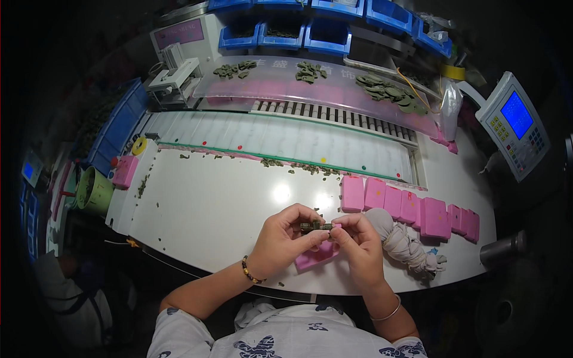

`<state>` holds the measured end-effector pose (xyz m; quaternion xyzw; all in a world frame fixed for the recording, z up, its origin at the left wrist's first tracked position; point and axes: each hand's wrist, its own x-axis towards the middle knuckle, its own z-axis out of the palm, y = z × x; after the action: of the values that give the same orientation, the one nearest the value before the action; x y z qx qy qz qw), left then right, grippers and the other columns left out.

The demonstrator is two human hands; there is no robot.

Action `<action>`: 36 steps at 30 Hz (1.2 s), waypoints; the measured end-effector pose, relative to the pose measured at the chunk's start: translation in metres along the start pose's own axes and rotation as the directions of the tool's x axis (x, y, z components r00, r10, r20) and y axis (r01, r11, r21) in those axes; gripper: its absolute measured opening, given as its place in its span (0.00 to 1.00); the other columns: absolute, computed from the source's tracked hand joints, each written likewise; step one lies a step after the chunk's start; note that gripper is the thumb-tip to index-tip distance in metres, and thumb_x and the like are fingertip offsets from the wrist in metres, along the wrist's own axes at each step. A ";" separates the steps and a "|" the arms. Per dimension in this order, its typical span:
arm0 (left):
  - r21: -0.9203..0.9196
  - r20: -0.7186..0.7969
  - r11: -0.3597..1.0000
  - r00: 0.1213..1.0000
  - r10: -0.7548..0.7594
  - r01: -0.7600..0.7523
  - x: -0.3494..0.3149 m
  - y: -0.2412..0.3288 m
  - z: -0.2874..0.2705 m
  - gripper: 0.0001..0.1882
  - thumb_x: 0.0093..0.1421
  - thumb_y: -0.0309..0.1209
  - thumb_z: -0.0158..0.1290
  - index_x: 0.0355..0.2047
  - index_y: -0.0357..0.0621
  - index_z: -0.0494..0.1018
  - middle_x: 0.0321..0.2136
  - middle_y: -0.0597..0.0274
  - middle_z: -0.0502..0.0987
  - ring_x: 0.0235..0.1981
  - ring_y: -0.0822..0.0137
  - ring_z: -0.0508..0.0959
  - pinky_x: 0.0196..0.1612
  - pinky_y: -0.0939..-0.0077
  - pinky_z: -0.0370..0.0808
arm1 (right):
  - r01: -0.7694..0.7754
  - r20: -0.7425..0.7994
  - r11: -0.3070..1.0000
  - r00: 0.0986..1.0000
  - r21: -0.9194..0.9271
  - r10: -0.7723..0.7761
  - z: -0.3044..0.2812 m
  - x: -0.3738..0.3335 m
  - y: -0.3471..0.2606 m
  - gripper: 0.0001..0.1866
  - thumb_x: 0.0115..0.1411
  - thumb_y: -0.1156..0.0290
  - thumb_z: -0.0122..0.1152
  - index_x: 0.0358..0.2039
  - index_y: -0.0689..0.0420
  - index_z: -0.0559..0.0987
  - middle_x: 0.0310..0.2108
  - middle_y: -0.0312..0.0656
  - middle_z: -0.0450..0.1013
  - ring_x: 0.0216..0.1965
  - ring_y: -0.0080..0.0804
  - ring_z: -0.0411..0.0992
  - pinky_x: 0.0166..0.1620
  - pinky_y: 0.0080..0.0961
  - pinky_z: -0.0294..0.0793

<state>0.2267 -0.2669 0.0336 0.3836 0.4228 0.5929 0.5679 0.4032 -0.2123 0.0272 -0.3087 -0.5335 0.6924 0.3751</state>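
Between my two hands is a small dark green piece [310, 227], roughly bar-shaped with ridges. The fingers of my left hand [280, 238] are closed round its left end. My right hand [360, 241] pinches at its right end, where a bit of pink shows by the fingertips. Both hands are just above the white table near its front edge. Below and partly behind my fingers lies a pink mould block [316, 256], its upper side hidden in part. A bundle of whitish cloth [406, 247] lies right of my right hand.
A row of pink blocks [408, 207] stands at the right. Green scraps [273, 162] lie along the green-edged belt [280, 146]. Beyond are a clear shelf with green pieces [388, 94] and blue bins [327, 37]. A control panel [514, 122] is at right, a green bucket [94, 192] at left.
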 end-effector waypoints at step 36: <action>0.713 0.294 0.584 0.921 0.253 -0.388 0.005 0.024 -0.010 0.09 0.50 0.19 0.61 0.32 0.38 0.75 0.28 0.58 0.74 0.26 0.65 0.77 0.30 0.75 0.74 | 0.655 0.637 -0.101 0.670 -0.749 -0.381 0.001 0.011 -0.042 0.11 0.50 0.77 0.66 0.35 0.57 0.78 0.26 0.39 0.71 0.21 0.32 0.70 0.22 0.28 0.67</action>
<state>0.2087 -0.2623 0.0528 0.7021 0.5077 0.4204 0.2695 0.4049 -0.1970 0.0673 -0.1564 -0.9510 0.0087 0.2665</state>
